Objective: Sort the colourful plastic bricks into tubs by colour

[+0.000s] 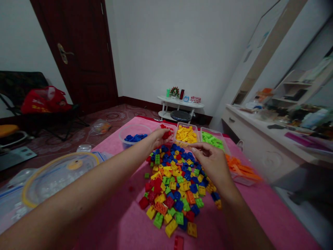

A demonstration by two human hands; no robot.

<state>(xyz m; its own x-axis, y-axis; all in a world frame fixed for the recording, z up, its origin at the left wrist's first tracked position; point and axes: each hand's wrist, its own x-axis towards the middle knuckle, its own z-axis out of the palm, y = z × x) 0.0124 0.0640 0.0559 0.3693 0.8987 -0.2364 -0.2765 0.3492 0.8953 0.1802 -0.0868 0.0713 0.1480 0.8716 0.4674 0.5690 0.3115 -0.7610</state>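
A mixed heap of plastic building bricks in red, yellow, blue, green and orange lies on a pink cloth. My left hand is at the near side of the box of red bricks, its fingers curled around a red brick. My right hand hovers over the heap's far right part, near the front of the box of yellow bricks. Its thumb and forefinger are pinched together; what they hold, if anything, is too small to make out.
A round tub of blue bricks stands left of the boxes. To the right are boxes of green bricks and orange bricks. Clear zip bags and a yellow-rimmed lid lie at left. A cluttered dresser stands right.
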